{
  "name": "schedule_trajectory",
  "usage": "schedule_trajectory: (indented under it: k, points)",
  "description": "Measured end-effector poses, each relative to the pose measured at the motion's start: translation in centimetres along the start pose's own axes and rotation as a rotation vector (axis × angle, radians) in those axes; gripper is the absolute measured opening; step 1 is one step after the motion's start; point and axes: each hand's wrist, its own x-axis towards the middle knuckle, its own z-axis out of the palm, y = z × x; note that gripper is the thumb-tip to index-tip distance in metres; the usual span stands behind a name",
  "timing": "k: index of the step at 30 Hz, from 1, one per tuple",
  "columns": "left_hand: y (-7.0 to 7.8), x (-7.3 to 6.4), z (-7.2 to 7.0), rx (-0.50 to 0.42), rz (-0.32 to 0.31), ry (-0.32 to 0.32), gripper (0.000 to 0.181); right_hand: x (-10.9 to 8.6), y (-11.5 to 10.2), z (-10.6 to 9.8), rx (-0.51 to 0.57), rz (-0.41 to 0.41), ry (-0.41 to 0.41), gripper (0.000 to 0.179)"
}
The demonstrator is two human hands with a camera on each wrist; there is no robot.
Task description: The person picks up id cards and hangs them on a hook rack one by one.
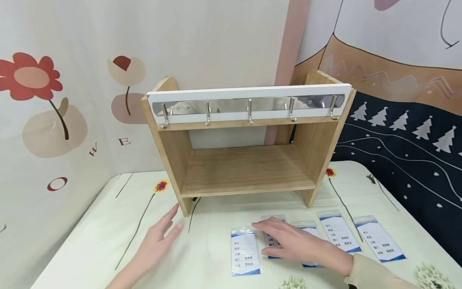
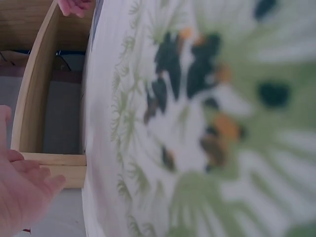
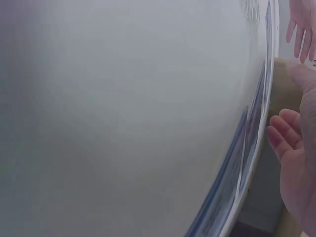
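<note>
My left hand, fingers extended and holding nothing, is just in front of the left leg of a wooden shelf. In the left wrist view the fingers overlap the shelf's end. My right hand hovers over a row of name badges in clear sleeves, its fingers loosely spread with nothing between them. It partly covers two badges, a near one and another. The leftmost badge lies beside its fingertips. Two more badges, one nearer and one at the far right, lie uncovered.
Across the shelf's top front runs a white board with a metal strip bearing several hooks. A flower-printed cloth covers the table. Behind stand a pale printed curtain and a dark hanging with trees.
</note>
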Motion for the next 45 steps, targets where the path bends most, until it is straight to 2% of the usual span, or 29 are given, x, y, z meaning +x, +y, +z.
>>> schedule_trajectory:
  k: [4, 12, 22, 26, 30, 36, 45]
  points:
    - [-0.1, 0.1, 0.1, 0.030, -0.019, 0.004, 0.061, 0.7, -0.1, 0.3, 0.060, 0.039, -0.024, 0.060]
    - [-0.4, 0.6, 0.2, 0.002, -0.095, -0.024, 0.063, 2.0, -0.1, 0.6, 0.155, 0.059, -0.034, 0.060]
    - [-0.7, 1.8, 1.0, -0.184, -0.207, -0.061, 0.067, 3.2, 0.0, 1.1, 0.147, 0.087, -0.009, 0.059]
    - [-1.1, 2.4, 1.4, -0.210, -0.227, -0.049, 0.067, 3.6, 0.0, 1.0, 0.172, 0.119, -0.016, 0.059]
    - [-1.4, 3.1, 2.2, -0.224, -0.233, -0.012, 0.064, 3.9, 0.1, 1.2, 0.177, 0.143, -0.018, 0.059]
    - [-1.5, 3.4, 3.2, -0.232, -0.282, 0.076, 0.054, 4.2, 0.1, 1.6, 0.188, 0.138, 0.002, 0.056]
    - [-1.5, 4.5, 4.8, -0.196, -0.326, 0.286, 0.044, 5.2, -0.2, 1.4, 0.267, 0.201, 0.075, 0.052]
